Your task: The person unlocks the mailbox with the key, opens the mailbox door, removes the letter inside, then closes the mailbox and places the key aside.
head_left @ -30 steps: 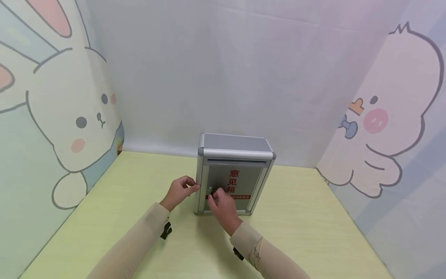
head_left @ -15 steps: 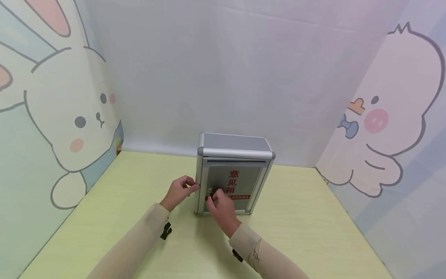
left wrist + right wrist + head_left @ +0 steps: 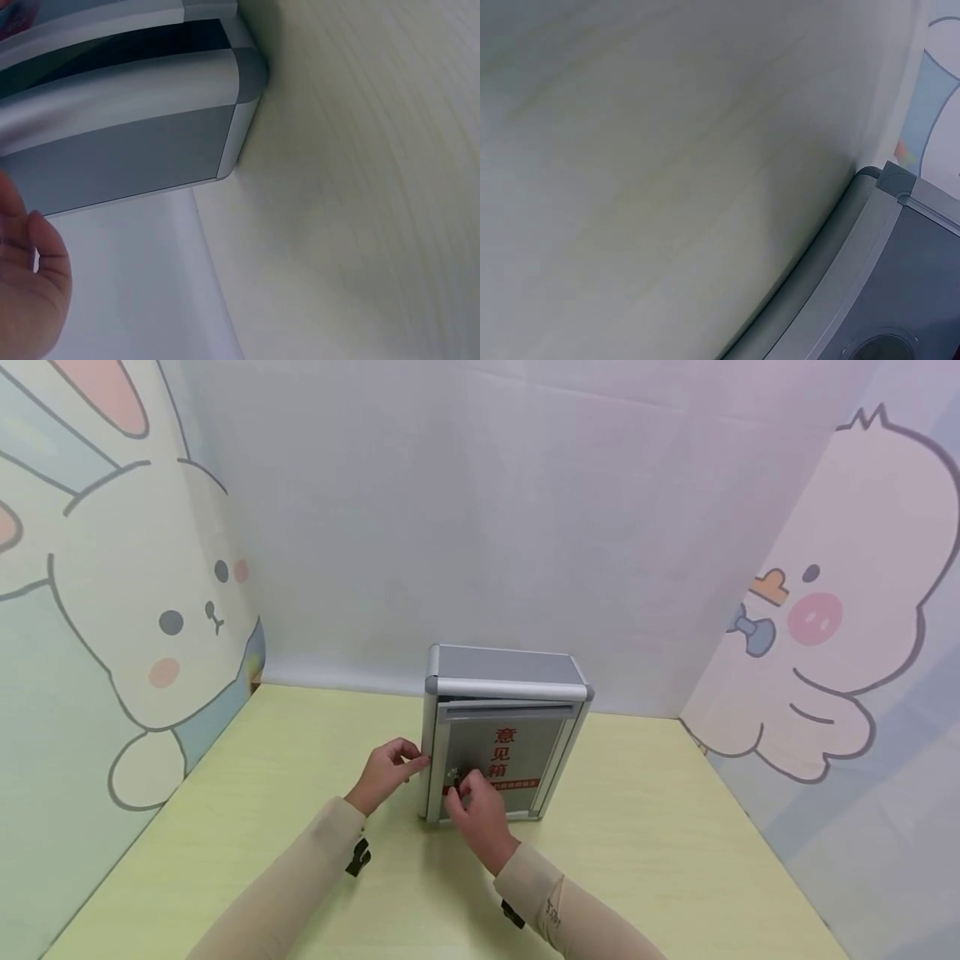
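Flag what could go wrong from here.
1. The box might tip or slide if the door is pulled: the right hand is at the lock, while the left hand seems only lightly placed at the box's side.
2. The door stands ajar near the left hand, so its fingers could get pinched if the door shuts.

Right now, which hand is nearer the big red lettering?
Right. The right hand is just below the big red lettering; the left hand is farther off, at the left edge of the box.
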